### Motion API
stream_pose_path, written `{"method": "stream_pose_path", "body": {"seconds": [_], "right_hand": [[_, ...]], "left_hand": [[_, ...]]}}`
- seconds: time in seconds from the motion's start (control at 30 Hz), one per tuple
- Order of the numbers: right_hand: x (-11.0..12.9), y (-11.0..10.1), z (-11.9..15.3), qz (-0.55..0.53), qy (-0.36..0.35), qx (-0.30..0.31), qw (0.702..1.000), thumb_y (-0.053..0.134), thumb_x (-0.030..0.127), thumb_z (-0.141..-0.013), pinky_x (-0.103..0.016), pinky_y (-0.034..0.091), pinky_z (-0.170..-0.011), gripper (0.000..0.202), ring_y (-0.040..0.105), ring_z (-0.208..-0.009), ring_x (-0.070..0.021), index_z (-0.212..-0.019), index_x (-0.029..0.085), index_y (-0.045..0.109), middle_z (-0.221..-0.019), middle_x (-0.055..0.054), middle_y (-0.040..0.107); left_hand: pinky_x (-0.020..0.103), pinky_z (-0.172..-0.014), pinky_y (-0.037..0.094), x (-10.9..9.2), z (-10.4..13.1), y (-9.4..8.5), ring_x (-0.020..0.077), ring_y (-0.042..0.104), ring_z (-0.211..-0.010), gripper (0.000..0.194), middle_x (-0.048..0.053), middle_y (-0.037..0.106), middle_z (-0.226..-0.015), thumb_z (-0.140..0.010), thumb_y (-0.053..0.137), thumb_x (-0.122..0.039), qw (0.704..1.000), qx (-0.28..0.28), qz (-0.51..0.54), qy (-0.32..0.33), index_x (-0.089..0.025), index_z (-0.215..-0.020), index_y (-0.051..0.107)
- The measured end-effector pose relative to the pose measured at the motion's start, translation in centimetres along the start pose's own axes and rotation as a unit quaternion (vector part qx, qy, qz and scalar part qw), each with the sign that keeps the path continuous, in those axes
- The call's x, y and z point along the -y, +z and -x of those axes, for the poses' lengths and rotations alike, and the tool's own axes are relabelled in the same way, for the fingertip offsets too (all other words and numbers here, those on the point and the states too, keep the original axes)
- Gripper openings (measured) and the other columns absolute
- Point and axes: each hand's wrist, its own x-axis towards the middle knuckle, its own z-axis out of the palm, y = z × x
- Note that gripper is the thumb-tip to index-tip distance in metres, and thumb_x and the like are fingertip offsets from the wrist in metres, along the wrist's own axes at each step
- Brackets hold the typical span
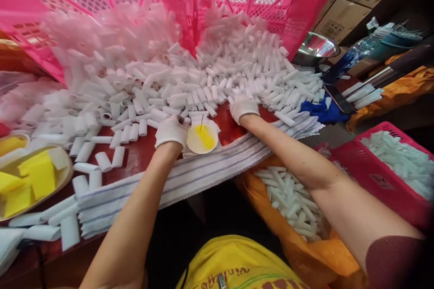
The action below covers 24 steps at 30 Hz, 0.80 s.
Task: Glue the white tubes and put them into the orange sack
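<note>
My left hand (172, 132), in a white glove, is beside a small round dish (192, 141) that bears a yellow piece (205, 137) with a thin stick standing up from it. Its fingertips are curled near the dish's left edge; what they hold, if anything, is too small to tell. To the right, my right hand (243, 107), gloved too, reaches the front edge of a large heap of short white tubes (210, 92). Its fingers blend with the white tubes, so their grip is unclear. A striped cloth (203, 167) lies along the table's front edge.
Pink baskets (195, 18) stand behind the heap. At left is a tray (69, 171) of yellow blocks (37, 174). A metal bowl (315, 47), a bottle (356, 56) and blue cloth (320, 109) are at right. Below are an orange sack (305, 253) and a pink crate (366, 178) of white tubes.
</note>
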Motion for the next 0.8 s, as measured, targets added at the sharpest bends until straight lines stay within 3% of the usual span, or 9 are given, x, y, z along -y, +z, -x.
{"method": "stream_pose_path", "body": {"seconds": [0.1, 0.27, 0.33, 0.4, 0.47, 0.57, 0.63, 0.7, 0.8], "right_hand": [[-0.8, 0.6, 0.2, 0.022, -0.004, -0.004, 1.0, 0.053, 0.03, -0.085, -0.044, 0.042, -0.087, 0.027, 0.057, -0.104, -0.029, -0.103, 0.011, 0.058, -0.104, -0.017, 0.061], [-4.2, -0.1, 1.4, -0.014, -0.053, 0.005, 0.998, 0.056, 0.036, -0.083, -0.034, 0.044, -0.084, 0.027, 0.059, -0.093, -0.0218, -0.094, 0.013, 0.062, -0.098, -0.009, 0.063], [-5.3, -0.6, 2.2, -0.096, -0.066, -0.012, 0.993, 0.056, 0.04, -0.082, -0.032, 0.047, -0.078, 0.032, 0.06, -0.083, -0.0196, -0.101, 0.015, 0.061, -0.091, -0.007, 0.064], [-5.7, -1.2, 3.3, -0.231, -0.09, 0.0, 0.969, 0.052, 0.046, -0.083, -0.03, 0.049, -0.07, 0.039, 0.06, -0.074, -0.0175, -0.108, 0.017, 0.058, -0.086, -0.005, 0.065], [-5.4, -1.6, 4.7, -0.348, -0.143, 0.076, 0.923, 0.051, 0.05, -0.083, -0.027, 0.048, -0.064, 0.043, 0.059, -0.07, -0.0158, -0.11, 0.018, 0.059, -0.087, -0.005, 0.065], [-3.6, -1.4, 6.3, -0.441, -0.224, 0.2, 0.846, 0.055, 0.05, -0.08, -0.025, 0.047, -0.061, 0.045, 0.058, -0.072, -0.0145, -0.111, 0.019, 0.06, -0.092, -0.005, 0.065], [-2.1, -0.5, 6.7, -0.479, -0.224, 0.236, 0.816, 0.054, 0.051, -0.08, -0.023, 0.045, -0.054, 0.046, 0.056, -0.064, -0.0123, -0.111, 0.017, 0.058, -0.082, -0.004, 0.065], [-0.6, 0.5, 6.5, -0.499, -0.196, 0.235, 0.811, 0.052, 0.051, -0.081, -0.022, 0.042, -0.048, 0.044, 0.052, -0.055, -0.0103, -0.106, 0.015, 0.058, -0.071, -0.002, 0.062], [0.4, 2.1, 6.1, -0.474, -0.192, 0.179, 0.841, 0.057, 0.046, -0.079, -0.024, 0.048, -0.058, 0.033, 0.058, -0.065, -0.0125, -0.092, 0.015, 0.059, -0.076, -0.002, 0.064]], "left_hand": [[0.036, -0.074, 0.045, 0.3, -0.1, -0.3, 0.0274, 0.061, -0.088, 0.04, 0.01, 0.069, -0.097, -0.077, 0.047, -0.049, 0.999, 0.016, -0.023, 0.019, -0.022, -0.101, 0.065], [0.032, -0.075, 0.045, 1.2, 0.2, -1.2, 0.025, 0.061, -0.088, 0.043, 0.008, 0.068, -0.1, -0.079, 0.046, -0.052, 0.996, 0.039, -0.019, 0.075, -0.022, -0.104, 0.065], [0.031, -0.075, 0.046, 1.7, 0.1, -1.4, 0.0238, 0.062, -0.085, 0.043, 0.007, 0.069, -0.099, -0.079, 0.045, -0.052, 0.995, 0.043, -0.018, 0.085, -0.022, -0.105, 0.064], [0.029, -0.076, 0.046, 2.2, 0.0, -1.5, 0.0227, 0.062, -0.085, 0.041, 0.007, 0.069, -0.098, -0.08, 0.046, -0.049, 0.995, 0.039, -0.012, 0.095, -0.022, -0.106, 0.064], [0.028, -0.077, 0.046, 2.5, -0.2, -1.4, 0.0217, 0.062, -0.085, 0.04, 0.007, 0.069, -0.097, -0.081, 0.045, -0.047, 0.993, 0.039, 0.003, 0.111, -0.021, -0.106, 0.064], [0.029, -0.076, 0.046, 2.7, -0.4, -1.0, 0.0214, 0.061, -0.081, 0.044, 0.007, 0.068, -0.094, -0.08, 0.044, -0.053, 0.991, 0.04, 0.013, 0.129, -0.022, -0.101, 0.066], [0.029, -0.073, 0.046, 2.7, -0.5, -0.6, 0.0216, 0.061, -0.078, 0.047, 0.007, 0.068, -0.091, -0.078, 0.044, -0.058, 0.992, 0.034, 0.012, 0.124, -0.023, -0.099, 0.067], [0.028, -0.074, 0.045, 2.6, -0.5, -0.4, 0.0213, 0.061, -0.078, 0.049, 0.008, 0.068, -0.091, -0.078, 0.044, -0.059, 0.992, 0.027, 0.019, 0.123, -0.022, -0.1, 0.067], [0.027, -0.078, 0.044, 2.6, -0.5, -0.3, 0.0202, 0.06, -0.082, 0.045, 0.007, 0.068, -0.094, -0.08, 0.045, -0.055, 0.988, 0.021, 0.032, 0.149, -0.023, -0.106, 0.066]]}}
